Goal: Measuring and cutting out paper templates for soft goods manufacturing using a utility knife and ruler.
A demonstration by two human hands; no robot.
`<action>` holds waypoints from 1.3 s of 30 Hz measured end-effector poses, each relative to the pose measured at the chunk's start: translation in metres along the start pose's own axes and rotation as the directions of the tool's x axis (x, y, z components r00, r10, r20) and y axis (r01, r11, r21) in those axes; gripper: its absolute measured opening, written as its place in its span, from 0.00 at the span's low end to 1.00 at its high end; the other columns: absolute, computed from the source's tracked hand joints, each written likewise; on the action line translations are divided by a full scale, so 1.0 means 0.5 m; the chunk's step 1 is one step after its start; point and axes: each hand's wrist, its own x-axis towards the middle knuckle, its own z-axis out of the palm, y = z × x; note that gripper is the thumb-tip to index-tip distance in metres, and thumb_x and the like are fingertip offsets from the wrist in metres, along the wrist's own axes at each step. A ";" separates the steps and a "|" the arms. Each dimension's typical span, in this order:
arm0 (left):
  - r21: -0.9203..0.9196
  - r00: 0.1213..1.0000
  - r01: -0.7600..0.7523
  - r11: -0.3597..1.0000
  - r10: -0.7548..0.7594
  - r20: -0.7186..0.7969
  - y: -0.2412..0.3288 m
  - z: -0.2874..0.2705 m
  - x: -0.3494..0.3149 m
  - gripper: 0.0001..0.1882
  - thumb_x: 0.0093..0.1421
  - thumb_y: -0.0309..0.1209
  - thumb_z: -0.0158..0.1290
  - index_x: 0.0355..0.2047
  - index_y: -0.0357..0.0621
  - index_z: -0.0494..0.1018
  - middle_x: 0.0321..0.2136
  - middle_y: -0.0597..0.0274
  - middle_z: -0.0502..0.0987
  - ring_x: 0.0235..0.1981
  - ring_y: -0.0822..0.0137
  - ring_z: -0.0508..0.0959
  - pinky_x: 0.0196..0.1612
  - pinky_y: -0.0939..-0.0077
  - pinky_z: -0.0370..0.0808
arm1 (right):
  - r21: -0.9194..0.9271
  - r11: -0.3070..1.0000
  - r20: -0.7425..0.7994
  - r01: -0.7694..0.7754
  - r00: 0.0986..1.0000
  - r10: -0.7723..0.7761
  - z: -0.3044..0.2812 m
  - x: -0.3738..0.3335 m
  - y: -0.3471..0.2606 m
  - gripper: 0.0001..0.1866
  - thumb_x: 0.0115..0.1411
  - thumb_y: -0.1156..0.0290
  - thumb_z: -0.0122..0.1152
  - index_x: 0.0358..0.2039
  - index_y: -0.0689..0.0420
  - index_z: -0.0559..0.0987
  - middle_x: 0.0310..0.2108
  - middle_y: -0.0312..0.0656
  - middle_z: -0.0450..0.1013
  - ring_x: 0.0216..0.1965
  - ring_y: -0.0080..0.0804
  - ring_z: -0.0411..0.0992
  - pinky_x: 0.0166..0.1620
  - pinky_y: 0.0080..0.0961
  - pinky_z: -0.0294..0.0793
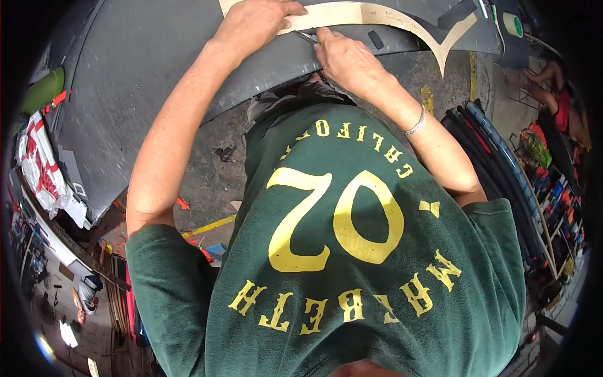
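A long curved cream paper pattern with handwriting on it lies over the dark grey work surface at the top of the view. My left hand rests on the pattern's left part, fingers stretched and pressing it down. Just right of it, my right hand is closed around a slim silver pen-like tool. The tool's tip meets the lower edge of the pattern; whether it is a pen or a blade cannot be made out. The pattern's right end forks into points and overhangs the surface's edge.
A small dark rectangular piece lies beside my right hand. A green tape roll is at the far right. Dark material rolls stand at right, a plastic-wrapped red-white bundle at left. Other people are at the rim.
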 end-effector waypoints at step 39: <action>-0.152 0.905 -0.387 0.909 0.407 0.129 0.078 0.122 0.311 0.20 0.55 0.25 0.57 0.49 0.44 0.82 0.42 0.42 0.82 0.43 0.46 0.83 0.50 0.55 0.79 | 0.479 0.570 -0.045 -0.667 0.630 0.775 -0.003 -0.043 0.006 0.16 0.70 0.67 0.50 0.41 0.70 0.67 0.29 0.70 0.76 0.38 0.70 0.77 0.45 0.55 0.77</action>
